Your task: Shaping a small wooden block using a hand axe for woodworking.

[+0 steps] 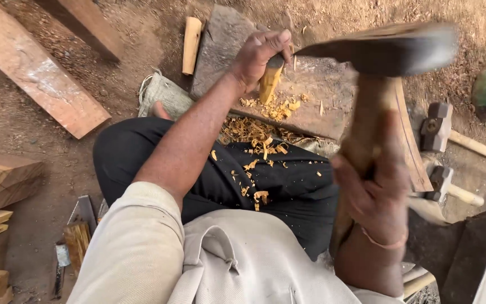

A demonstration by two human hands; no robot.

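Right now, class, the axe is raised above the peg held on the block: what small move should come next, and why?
Probably a short, controlled chop down onto the peg's lower side. The left hand grips its top, standing it on the block, so the blade must land below those fingers. The right hand has the axe raised, blurred with motion, and fresh chips lie around the peg's foot.

Pale raw wood peg [269,84], rough; axe [392,53] dark matt metal, wooden handle.
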